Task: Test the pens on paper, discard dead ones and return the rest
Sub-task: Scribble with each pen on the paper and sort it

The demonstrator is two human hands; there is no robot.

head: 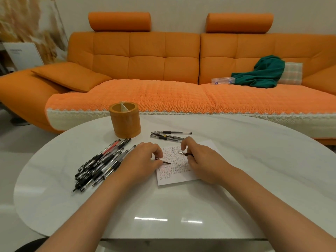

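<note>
My right hand [198, 157] pinches a pen [183, 153] over the paper [178, 180]. My left hand [145, 157] pinches what looks like its cap [163, 160], though I can't be sure. I'd scribble firmly on the bare strip below the written rows. The pen pile [101, 164] lies left of the paper, and the holder [125, 122] stands beyond it.
</note>
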